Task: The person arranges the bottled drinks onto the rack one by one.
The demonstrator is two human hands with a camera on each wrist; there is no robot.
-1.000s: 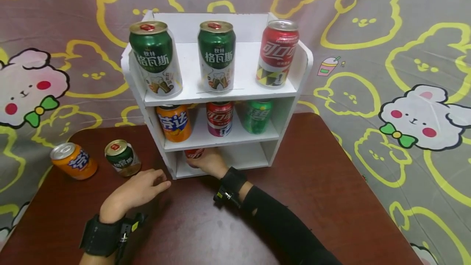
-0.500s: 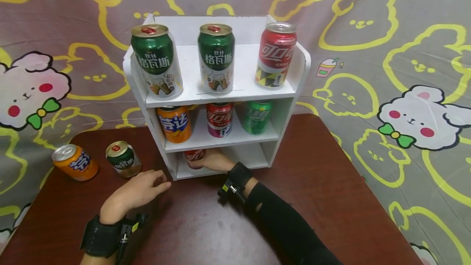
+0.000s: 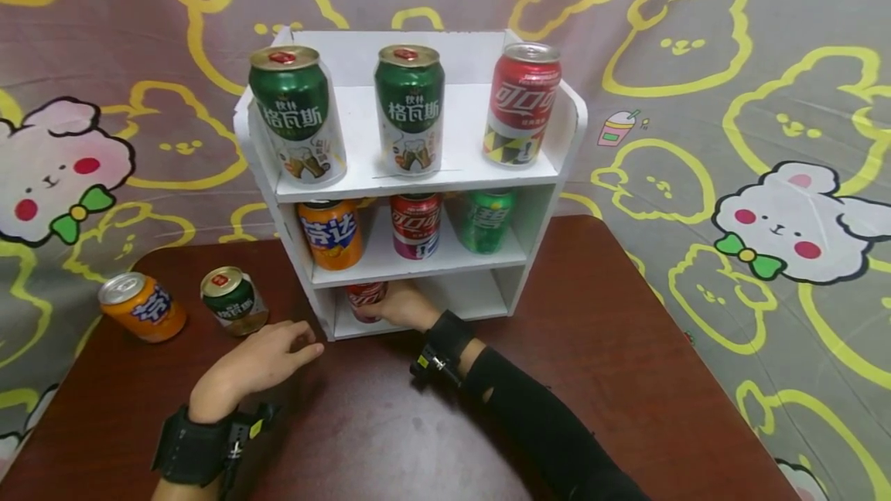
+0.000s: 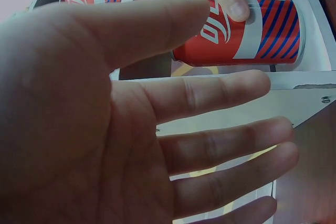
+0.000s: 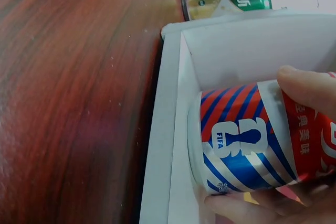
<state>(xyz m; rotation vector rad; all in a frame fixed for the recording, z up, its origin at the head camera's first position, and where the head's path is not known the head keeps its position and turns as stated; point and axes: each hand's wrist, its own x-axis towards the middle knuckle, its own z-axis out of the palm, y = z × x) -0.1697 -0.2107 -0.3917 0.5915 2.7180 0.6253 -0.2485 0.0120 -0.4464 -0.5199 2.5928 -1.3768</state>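
My right hand (image 3: 407,306) reaches into the bottom compartment of the white shelf (image 3: 445,185) and grips a red cola can (image 3: 365,303) at its left end. In the right wrist view the can's red, blue and white striped lower part (image 5: 244,137) shows, its base by the shelf floor near the left side wall, thumb and fingers on opposite sides. My left hand (image 3: 257,362) hovers at the shelf's front left, holding nothing. Its fingers spread loosely in the left wrist view. The shelf board above hides the top of the gripped can.
Left of the shelf stand an orange soda can (image 3: 142,308) and a green-and-gold can (image 3: 233,301) on the brown table (image 3: 592,377). An orange can (image 3: 330,234), a red cola can (image 3: 416,226) and a green can (image 3: 489,221) fill the middle level. Three cans stand on top.
The right wrist has shifted slightly right, and more of the gripped cola can shows in the bottom compartment, its label turned a little. My left hand has stayed in place.
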